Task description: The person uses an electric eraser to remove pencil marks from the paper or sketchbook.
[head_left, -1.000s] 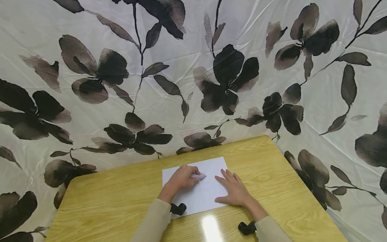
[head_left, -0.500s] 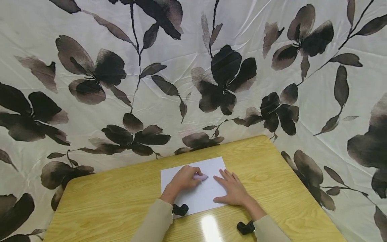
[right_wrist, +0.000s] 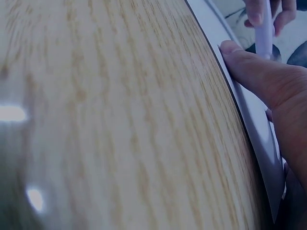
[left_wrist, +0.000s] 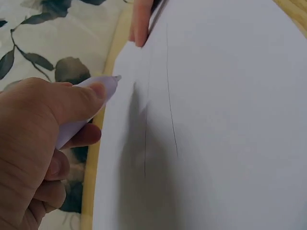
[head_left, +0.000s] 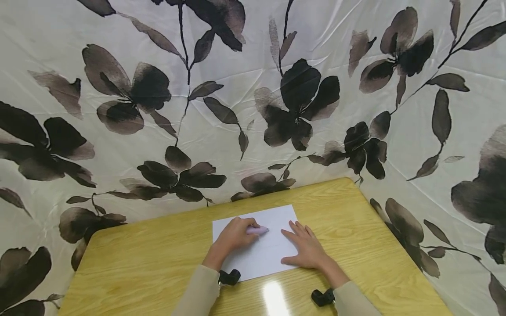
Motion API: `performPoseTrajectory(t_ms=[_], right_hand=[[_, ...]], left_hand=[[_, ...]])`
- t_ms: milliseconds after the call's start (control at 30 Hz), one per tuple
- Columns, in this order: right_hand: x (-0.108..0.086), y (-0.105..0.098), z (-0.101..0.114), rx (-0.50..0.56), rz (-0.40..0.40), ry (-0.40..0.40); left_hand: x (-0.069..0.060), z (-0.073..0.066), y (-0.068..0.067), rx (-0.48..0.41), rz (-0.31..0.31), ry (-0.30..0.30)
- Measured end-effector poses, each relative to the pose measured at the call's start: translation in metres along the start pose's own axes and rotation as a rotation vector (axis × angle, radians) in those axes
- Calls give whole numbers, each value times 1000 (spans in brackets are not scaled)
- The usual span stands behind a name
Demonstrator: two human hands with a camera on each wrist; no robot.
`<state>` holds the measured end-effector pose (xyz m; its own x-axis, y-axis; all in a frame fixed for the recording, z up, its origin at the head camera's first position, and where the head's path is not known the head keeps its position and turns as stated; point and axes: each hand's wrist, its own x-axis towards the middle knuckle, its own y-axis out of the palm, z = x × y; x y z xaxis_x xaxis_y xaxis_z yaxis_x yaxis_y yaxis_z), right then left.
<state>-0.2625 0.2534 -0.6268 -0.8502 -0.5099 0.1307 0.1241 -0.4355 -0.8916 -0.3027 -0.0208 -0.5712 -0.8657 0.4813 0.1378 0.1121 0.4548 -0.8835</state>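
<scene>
A lavender pen-shaped tool with a tapered end and small pale tip is held in my left hand, pinched between thumb and curled fingers. In the left wrist view, the tool's tip hangs just above the white paper sheet, apart from its shadow. Two thin dark lines run along the sheet there; whether they are drawn or cut I cannot tell. My right hand rests on the sheet's right edge with fingers spread. The right wrist view shows its thumb lying at the paper's near edge.
The sheet lies on a yellow wood-grain table. A white cloth with dark printed flowers hangs behind and beside the table. Black wrist devices sit at both sleeves. A bright reflection shows near the front.
The left hand and tool moved slightly right across the paper, then back left. The right hand stays in place on the sheet. The head view shifted a little.
</scene>
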Motion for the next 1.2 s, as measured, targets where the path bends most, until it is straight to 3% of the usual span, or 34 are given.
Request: performPoseTrajectory(t_ms=[200,467,700,867,1000,1200], right_hand=[[1,-4,-1,4,14,4],[0,-5,-1,27,-7,-5],[-4,1,-1,42,-8,-11],[-7,2,0,47,26,-9],[-7,0,1,56,23,-26],[-2,-5,3,58,-3,-67]], left_hand=[[-20,11,-10,-21,-43,23],[-58,24,-22,-52,-87,-75],[-103,36,-21,-105,-127,-158],[-128,43,-17,-147,-126,-193],[-138,44,-17,-158,-152,-184],[-138,43,-22,-142,-187,-174]])
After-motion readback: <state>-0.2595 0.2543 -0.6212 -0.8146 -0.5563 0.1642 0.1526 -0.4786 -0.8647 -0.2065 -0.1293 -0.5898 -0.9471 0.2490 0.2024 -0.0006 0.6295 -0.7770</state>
